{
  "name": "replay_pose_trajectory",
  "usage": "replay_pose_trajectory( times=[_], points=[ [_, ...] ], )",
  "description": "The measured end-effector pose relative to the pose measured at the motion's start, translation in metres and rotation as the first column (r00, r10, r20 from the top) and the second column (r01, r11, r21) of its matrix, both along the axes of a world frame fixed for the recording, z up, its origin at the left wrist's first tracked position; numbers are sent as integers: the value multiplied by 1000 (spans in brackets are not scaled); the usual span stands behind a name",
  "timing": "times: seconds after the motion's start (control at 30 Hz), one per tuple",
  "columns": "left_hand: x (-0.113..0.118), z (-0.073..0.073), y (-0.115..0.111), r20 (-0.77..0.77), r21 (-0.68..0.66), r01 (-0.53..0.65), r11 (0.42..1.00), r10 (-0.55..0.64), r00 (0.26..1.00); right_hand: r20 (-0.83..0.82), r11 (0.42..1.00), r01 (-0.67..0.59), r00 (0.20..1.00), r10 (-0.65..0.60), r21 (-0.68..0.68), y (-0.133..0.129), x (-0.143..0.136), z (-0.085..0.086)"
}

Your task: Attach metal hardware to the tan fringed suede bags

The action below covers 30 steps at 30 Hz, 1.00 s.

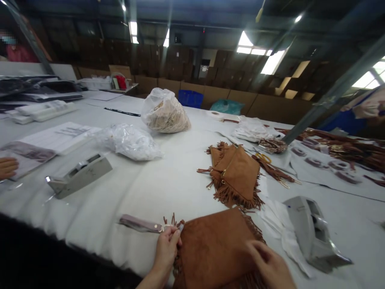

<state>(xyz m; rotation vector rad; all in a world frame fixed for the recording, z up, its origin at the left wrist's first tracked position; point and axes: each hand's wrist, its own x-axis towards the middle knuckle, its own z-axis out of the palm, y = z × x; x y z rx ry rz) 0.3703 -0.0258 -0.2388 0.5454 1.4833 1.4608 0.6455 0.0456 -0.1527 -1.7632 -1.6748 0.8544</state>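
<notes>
1. Clock centred on the brown fringed bag (215,249): flat on the white table (177,176) at its near edge, lower side cut off by the view
2. Left hand (166,245), 9 o'clock: thumb and forefinger pinched nearly closed on a small grey piece (181,227) at the bag's upper left corner; its exact kind cannot be told
3. Right hand (269,263), between 3 and 4 o'clock: fingers part-curled over the bag's right side, motion-blurred; firm hold or mere touch, cannot tell
4. Mauve strap (140,223), between 9 and 10 o'clock, metal end just beside the left fingertips. Risk: fringe strands snagging in that metal, cause being how close they lie
5. Judged risk: small piece slipping free, since only a fingertip pinch has it. Bag could skew if the right hand drags on soft suede
6. Bag stack (240,172), between 12 and 1 o'clock, close by; fringes could tangle if the bag is pushed that way
7. White tissue (281,224) and tape dispenser (300,220), between 2 and 3 o'clock; a wide right sweep could crumple the tissue or meet the dispenser's cutting edge
</notes>
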Motion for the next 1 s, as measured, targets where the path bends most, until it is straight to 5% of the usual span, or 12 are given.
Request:
replay_pose_trajectory(
  times=[0.1,0.23,0.43,0.57,0.73,1.0],
  points=[
    [-2,4,-3,-189,13,8,1000,-5,982,-258,906,-416,886,385,-79,-12,-105,6],
    [-6,11,-7,-316,-19,60,998,-63,947,-427,818,-569,763,485,-88,-18,-166,-15],
    [-8,11,-9,-381,-29,107,994,-110,918,-395,867,-453,850,350,-206,-9,-179,-54],
    [-8,11,-9,-394,-43,108,993,-116,912,-392,841,-369,896,209,-396,-7,-183,-58],
    [-7,8,-9,-363,-30,116,993,-119,924,-513,762,-386,854,82,-520,-9,-188,-55],
    [-10,3,-5,-379,-137,51,989,-100,920,-509,876,-212,859,-45,-434,-18,-205,-65]
  ],
)
